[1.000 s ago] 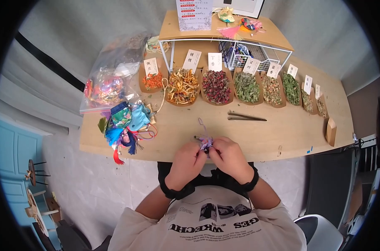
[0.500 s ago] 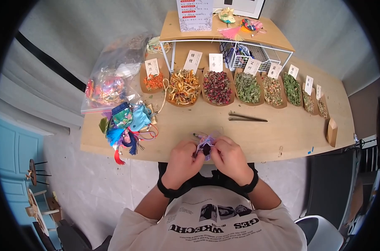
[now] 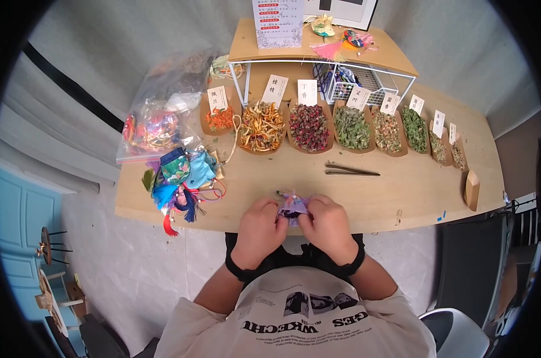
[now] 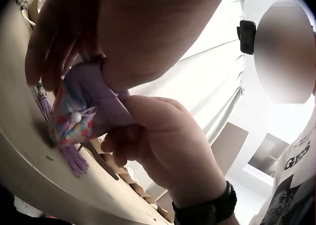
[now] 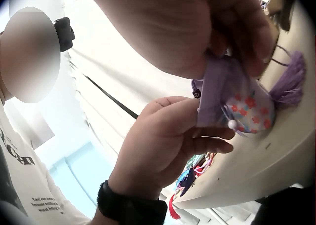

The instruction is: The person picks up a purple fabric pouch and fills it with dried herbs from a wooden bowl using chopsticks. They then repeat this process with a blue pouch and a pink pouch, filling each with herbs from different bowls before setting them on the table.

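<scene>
A small purple pouch [image 3: 293,207] with a floral lower part is between both hands at the table's front edge. My left hand [image 3: 260,231] pinches one side of its rim, and my right hand [image 3: 328,229] pinches the other. In the left wrist view the pouch [image 4: 94,104] shows a white bead and a purple tassel [image 4: 75,161] hanging from its base. The right wrist view shows the pouch [image 5: 237,99] with red flowers, its tassel [image 5: 290,82] lying by the tabletop. The mouth looks dark inside in the head view.
Labelled trays of dried herbs, among them red buds [image 3: 309,127], line the back of the table [image 3: 252,179]. Black tweezers [image 3: 352,170] lie in front of them. At left are finished pouches with tassels [image 3: 181,173] and a plastic bag [image 3: 157,119]. A wooden shelf [image 3: 318,51] stands behind.
The pouch has turned between the fingers and its mouth, bunched at first, is spread wider. Its purple cord loop, upright at first, no longer stands up. Both hands have stayed near the same place.
</scene>
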{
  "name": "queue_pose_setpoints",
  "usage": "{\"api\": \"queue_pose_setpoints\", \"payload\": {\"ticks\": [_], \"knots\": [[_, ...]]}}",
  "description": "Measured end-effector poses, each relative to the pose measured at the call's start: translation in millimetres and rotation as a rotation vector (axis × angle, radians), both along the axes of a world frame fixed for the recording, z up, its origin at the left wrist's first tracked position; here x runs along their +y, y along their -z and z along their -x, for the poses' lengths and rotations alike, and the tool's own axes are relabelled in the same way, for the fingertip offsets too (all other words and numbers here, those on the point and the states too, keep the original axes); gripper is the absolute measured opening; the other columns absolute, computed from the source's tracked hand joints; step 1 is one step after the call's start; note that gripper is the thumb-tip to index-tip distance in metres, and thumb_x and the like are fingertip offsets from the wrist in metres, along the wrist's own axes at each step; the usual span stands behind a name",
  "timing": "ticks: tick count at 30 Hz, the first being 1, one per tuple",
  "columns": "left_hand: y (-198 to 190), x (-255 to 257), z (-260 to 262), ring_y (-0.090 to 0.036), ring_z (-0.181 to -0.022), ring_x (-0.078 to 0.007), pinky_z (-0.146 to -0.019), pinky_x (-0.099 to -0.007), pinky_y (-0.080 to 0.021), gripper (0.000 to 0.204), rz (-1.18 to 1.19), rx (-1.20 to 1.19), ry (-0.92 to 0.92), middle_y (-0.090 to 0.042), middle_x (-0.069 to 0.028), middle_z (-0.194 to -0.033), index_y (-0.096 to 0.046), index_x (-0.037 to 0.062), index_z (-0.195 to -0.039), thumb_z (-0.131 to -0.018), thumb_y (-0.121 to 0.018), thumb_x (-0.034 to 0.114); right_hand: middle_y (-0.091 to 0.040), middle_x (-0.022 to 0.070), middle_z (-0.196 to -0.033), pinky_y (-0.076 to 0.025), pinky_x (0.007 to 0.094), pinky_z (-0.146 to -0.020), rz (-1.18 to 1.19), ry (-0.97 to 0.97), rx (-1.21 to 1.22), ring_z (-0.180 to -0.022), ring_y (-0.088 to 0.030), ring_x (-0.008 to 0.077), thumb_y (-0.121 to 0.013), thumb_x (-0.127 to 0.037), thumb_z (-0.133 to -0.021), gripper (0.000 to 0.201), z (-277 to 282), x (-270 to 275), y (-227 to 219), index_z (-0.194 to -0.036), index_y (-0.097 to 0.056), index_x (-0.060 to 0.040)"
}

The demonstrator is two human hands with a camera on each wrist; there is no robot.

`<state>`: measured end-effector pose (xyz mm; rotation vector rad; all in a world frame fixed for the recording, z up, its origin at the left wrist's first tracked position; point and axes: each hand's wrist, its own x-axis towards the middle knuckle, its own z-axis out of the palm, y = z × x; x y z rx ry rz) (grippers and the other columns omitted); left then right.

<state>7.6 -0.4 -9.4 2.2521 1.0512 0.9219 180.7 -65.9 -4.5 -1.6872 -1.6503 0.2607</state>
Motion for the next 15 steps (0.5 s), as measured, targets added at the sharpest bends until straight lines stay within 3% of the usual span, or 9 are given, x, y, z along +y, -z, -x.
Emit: {"api": "queue_pose_setpoints", "payload": {"ticks": [4,6,10,15], "knots": [[-5.9,1.7,5.7,-0.066,-0.076,-0.0365,-0.065,-0.0415,-0.054,0.013,0.055,-0.008,0.084,-0.068,-0.0173,-0.09,-0.058,-0.002,-0.072,-0.074,-0.069,0.004,-0.066,0.0184,-0.083,-0.056,0.0468,-0.064,-0.028,-0.089,0.014,-0.07,-0.067,0.0394,-0.07,-0.01,-0.077,0.013,-2.8,1.3,-4.3,-0.078,-0.065,0.0023],[-3.6,3.2,9.5,-0.066,-0.078,-0.0367,-0.066,-0.0415,-0.053,0.014,0.114,-0.004,0.044,-0.068,-0.0167,-0.09,-0.057,-0.0014,-0.073,-0.073,-0.07,0.004,-0.066,0.0181,-0.081,-0.054,0.0449,-0.065,0.032,0.014,0.022,-0.072,-0.065,0.0381,-0.069,-0.006,-0.075,0.011,-3.3,1.1,-6.5,-0.072,-0.061,0.0018],[-5.2,0.2,6.5,-0.066,-0.079,-0.0369,-0.068,-0.0425,-0.054,0.014,0.054,0.068,0.005,-0.067,-0.017,-0.093,-0.057,-0.0004,-0.078,-0.074,-0.07,0.003,-0.064,0.0197,-0.08,-0.055,0.0484,-0.063,0.014,-0.022,-0.018,-0.067,-0.065,0.0404,-0.069,-0.01,-0.077,0.013,-1.2,1.0,-7.1,-0.075,-0.064,0.0021],[-28.1,-4.5,0.3,-0.066,-0.081,-0.037,-0.072,-0.0425,-0.054,0.018,-0.061,-0.145,0.131,-0.067,-0.017,-0.096,-0.063,0.0004,-0.093,-0.079,-0.074,0.003,-0.064,0.0207,-0.077,-0.054,0.0497,-0.065,0.02,-0.045,0.071,-0.07,-0.064,0.0418,-0.068,-0.01,-0.08,0.013,2.9,-4.9,-19.5,-0.077,-0.064,0.0018]]}}
